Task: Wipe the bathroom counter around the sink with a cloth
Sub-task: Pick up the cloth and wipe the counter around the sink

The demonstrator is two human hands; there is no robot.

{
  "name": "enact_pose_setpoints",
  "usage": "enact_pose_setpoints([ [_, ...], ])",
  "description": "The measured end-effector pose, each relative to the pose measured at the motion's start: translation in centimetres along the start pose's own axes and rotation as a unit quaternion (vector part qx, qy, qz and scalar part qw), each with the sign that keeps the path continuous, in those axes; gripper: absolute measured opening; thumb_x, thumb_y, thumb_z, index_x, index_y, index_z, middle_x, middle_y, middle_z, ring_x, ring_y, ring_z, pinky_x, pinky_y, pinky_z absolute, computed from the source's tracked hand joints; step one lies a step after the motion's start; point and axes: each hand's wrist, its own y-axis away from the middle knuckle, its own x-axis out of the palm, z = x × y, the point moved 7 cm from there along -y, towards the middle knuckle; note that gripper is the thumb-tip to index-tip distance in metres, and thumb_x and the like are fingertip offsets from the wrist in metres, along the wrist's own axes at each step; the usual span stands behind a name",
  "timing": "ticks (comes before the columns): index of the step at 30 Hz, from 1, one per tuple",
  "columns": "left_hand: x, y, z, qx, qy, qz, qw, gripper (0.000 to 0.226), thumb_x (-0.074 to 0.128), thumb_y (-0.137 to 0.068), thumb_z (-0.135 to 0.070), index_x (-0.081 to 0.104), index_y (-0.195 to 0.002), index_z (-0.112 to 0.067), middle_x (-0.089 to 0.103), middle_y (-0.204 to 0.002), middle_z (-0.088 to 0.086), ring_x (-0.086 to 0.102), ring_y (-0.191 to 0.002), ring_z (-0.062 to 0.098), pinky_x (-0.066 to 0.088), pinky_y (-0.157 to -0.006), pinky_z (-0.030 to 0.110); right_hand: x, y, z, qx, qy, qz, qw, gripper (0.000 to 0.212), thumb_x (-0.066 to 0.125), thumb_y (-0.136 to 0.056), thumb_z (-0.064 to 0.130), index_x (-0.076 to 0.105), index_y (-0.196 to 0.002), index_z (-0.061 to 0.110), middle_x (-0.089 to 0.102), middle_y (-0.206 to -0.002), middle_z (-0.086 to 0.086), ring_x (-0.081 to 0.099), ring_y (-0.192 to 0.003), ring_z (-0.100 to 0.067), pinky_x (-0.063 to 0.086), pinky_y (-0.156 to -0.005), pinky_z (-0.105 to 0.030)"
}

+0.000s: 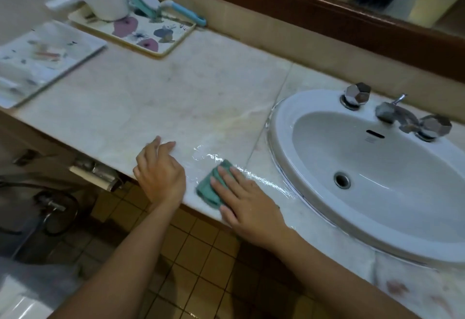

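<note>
Left forearm (pixel 120 255), right forearm (pixel 327 264), bare

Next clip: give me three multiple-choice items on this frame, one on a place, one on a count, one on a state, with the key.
1. Where does the cloth lie? A. on the counter left of the sink, near the front edge. B. in the basin. C. on a tray.
2. How many knobs flank the spout? A. one. B. two. C. four.
3. What is the right hand doing? A. hanging idle. B. pressing the cloth with straight fingers. C. turning a tap.
Key: 1 A, it lies on marble beside the rim; 2 B, one knob each side; 3 B, flat fingers cover it.
</note>
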Motion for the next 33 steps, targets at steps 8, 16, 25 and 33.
enact_pose_setpoints([
  [8,0.0,0.0,-0.1,-0.003,-0.001,0.000,1.000,0.038,0.048,-0.088,-0.005,0.066,-0.115,-0.023,0.052,-0.139,-0.002,0.043,-0.127,0.026,0.035,-0.096,0.045,-1.1,5.6,-5.7,0.142,-0.017,-0.042,0.989,0.054,0.021,-0.100,0.042,0.014,-0.153,0.032,0.004,-0.161,0.010,-0.002,-0.148,-0.009,0.019,-0.118,-0.037],
  [16,0.3,0.0,0.2,-0.012,-0.003,-0.001,1.000,0.039,0.049,-0.088,-0.002,0.066,-0.116,-0.023,0.051,-0.140,-0.001,0.042,-0.129,0.026,0.034,-0.097,0.046,-2.3,-9.6,-8.6,0.330,-0.026,-0.116,0.936,0.057,0.027,-0.101,0.030,0.014,-0.153,0.011,0.008,-0.161,-0.013,0.004,-0.148,-0.029,0.011,-0.118,-0.042],
  [25,0.4,0.0,0.4,0.007,-0.016,-0.019,1.000,0.043,0.055,-0.081,0.003,0.068,-0.114,-0.022,0.053,-0.139,0.003,0.045,-0.126,0.029,0.037,-0.089,0.046,-4.0,-21.4,-10.5,0.205,0.034,-0.042,0.977,0.055,0.024,-0.100,0.037,0.015,-0.153,0.023,0.007,-0.162,-0.002,0.003,-0.148,-0.023,0.013,-0.115,-0.043],
  [33,0.2,0.0,0.4,-0.008,-0.008,0.006,1.000,0.041,0.053,-0.082,0.001,0.069,-0.110,-0.024,0.051,-0.141,0.000,0.042,-0.129,0.027,0.033,-0.095,0.045,-1.0,-11.7,-1.8,0.072,0.004,-0.049,0.996,0.054,0.029,-0.100,0.039,0.017,-0.152,0.029,0.008,-0.161,0.005,0.003,-0.148,-0.018,0.014,-0.115,-0.035],
])
